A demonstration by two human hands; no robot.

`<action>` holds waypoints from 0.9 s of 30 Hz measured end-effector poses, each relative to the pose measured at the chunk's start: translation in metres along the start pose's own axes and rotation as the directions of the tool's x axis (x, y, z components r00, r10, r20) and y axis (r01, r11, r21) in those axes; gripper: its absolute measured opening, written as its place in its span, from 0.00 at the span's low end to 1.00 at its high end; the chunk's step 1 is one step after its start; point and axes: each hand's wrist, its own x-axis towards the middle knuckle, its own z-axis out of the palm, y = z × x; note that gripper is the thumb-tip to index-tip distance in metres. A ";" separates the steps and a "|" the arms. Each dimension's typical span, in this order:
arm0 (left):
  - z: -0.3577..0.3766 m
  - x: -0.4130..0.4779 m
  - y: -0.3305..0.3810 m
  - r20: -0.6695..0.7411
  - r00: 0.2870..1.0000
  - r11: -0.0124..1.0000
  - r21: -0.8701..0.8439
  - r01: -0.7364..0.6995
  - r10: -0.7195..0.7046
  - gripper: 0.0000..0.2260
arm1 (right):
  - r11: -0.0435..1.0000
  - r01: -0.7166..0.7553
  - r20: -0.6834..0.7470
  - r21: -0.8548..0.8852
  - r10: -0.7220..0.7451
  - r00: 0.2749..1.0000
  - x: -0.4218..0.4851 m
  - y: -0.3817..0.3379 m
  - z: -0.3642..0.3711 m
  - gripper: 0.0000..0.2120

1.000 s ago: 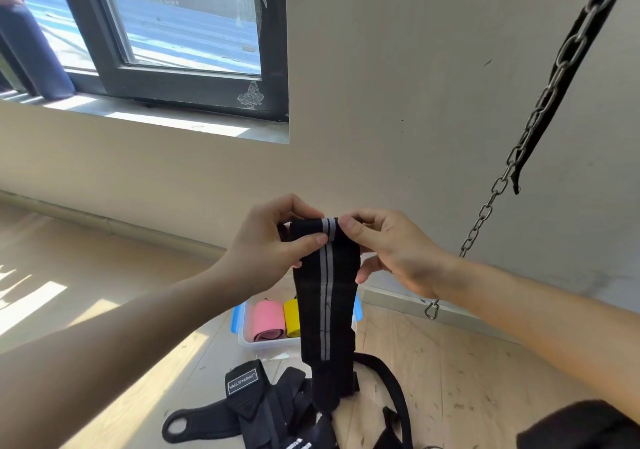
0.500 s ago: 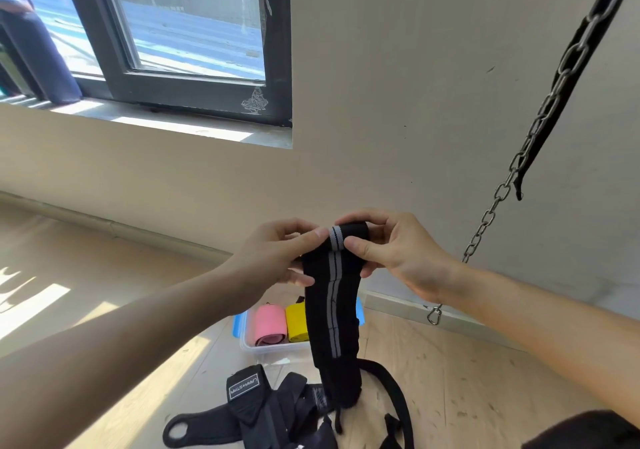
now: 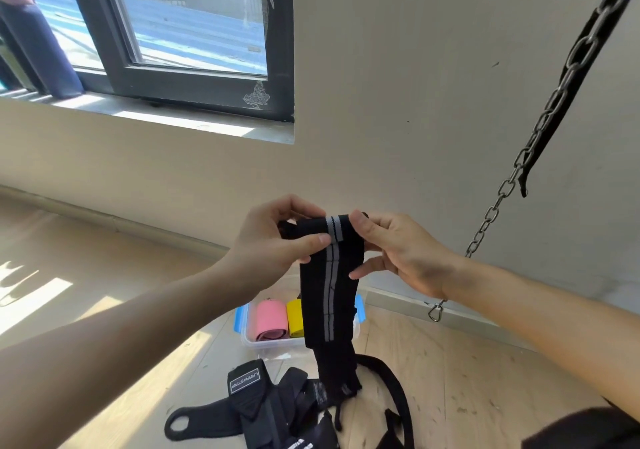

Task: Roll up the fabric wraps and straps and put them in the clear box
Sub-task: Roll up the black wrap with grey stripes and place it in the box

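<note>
Left hand (image 3: 266, 244), right hand (image 3: 398, 252): each grip tight on the black wrap (image 3: 332, 303), tail now shorter.

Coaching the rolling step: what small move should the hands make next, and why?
Probably roll the top one turn further down: the left hand and right hand pinch the black wrap at its rolled top, but most of it hangs loose in front of the clear box.

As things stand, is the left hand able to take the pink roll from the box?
Probably not yet: the left hand and right hand both pinch the wrap. The pink roll lies uncovered in the box, so a freed hand likely could.
</note>
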 end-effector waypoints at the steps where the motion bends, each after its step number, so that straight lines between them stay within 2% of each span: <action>1: 0.001 0.000 0.000 -0.007 1.000 1.000 0.013 -0.013 0.013 0.10 | 1.000 0.012 -0.008 0.006 -0.012 1.000 0.000 0.000 0.000 0.27; 5: 0.001 0.001 0.000 0.005 1.000 0.999 0.035 0.020 -0.020 0.15 | 0.996 0.073 -0.055 0.044 -0.071 0.996 -0.001 -0.001 0.000 0.18; 7: 0.000 0.001 -0.001 0.044 0.991 0.992 0.004 0.129 -0.129 0.17 | 0.992 0.106 -0.062 0.060 -0.103 0.993 -0.001 0.000 -0.001 0.13; 9: -0.002 0.001 0.000 0.147 0.957 0.962 -0.075 0.264 -0.251 0.17 | 0.989 0.137 -0.065 0.064 -0.133 0.989 -0.002 0.001 -0.001 0.11; 11: -0.001 0.001 0.001 0.245 0.922 0.936 -0.111 0.334 -0.299 0.20 | 0.985 0.166 -0.084 0.046 -0.162 0.983 -0.002 0.003 -0.001 0.12; 15: 0.001 0.001 0.003 0.207 0.933 0.941 -0.107 0.322 -0.295 0.22 | 0.972 0.235 -0.118 -0.008 -0.234 0.965 -0.001 0.006 -0.001 0.14; 20: -0.001 0.002 0.000 0.135 0.959 0.963 -0.075 0.260 -0.248 0.12 | 0.966 0.253 -0.123 -0.059 -0.259 0.958 -0.001 0.009 0.000 0.18; 23: -0.003 0.001 0.000 0.129 0.968 0.973 -0.063 0.224 -0.215 0.10 | 0.982 0.180 -0.114 -0.052 -0.185 0.976 -0.003 0.007 -0.002 0.22; 26: -0.003 0.002 0.001 0.087 0.983 0.985 -0.041 0.167 -0.163 0.09 | 0.998 0.061 -0.055 0.020 -0.059 0.997 -0.003 0.003 -0.003 0.18; 27: -0.003 0.002 0.000 0.075 0.988 0.990 -0.021 0.140 -0.138 0.10 | 0.999 0.035 -0.030 0.040 -0.034 0.999 -0.003 0.003 -0.003 0.19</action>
